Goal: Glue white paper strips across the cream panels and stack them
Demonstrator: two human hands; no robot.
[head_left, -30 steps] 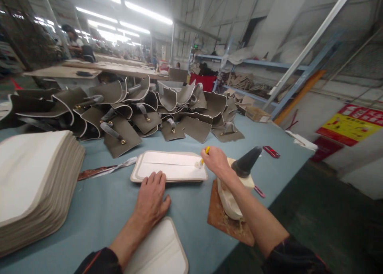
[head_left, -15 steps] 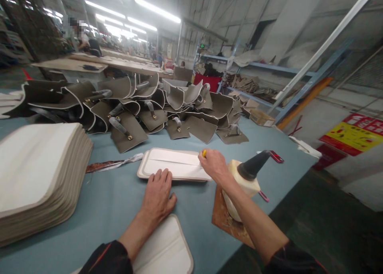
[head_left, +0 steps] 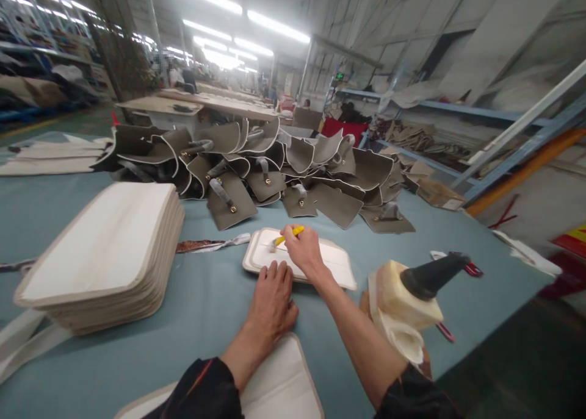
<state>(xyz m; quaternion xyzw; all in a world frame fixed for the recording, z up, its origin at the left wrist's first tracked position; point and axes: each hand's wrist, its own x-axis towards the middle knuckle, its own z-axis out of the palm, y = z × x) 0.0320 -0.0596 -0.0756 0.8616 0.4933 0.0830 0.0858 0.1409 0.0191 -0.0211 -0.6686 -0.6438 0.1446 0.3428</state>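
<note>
A flat white panel with a beige rim [head_left: 336,261] lies on the blue table [head_left: 201,312]. My right hand [head_left: 304,248] is closed on a yellow-handled brush [head_left: 284,238], whose tip rests on the panel's left part. My left hand [head_left: 273,300] lies flat, fingers stretched, on the table at the panel's near edge. Another white panel [head_left: 286,385] lies under my left forearm.
A tall stack of white panels [head_left: 110,254] stands at left. A heap of grey flaps with straps [head_left: 274,175] lies behind. A cream glue bottle with a black cone nozzle [head_left: 412,297] stands at right near the table edge, by red tools [head_left: 469,266]. People work at far tables.
My right hand has swept the brush from the panel's right end across to its left part. The view has swung left. My left hand has stayed at the panel's near edge.
</note>
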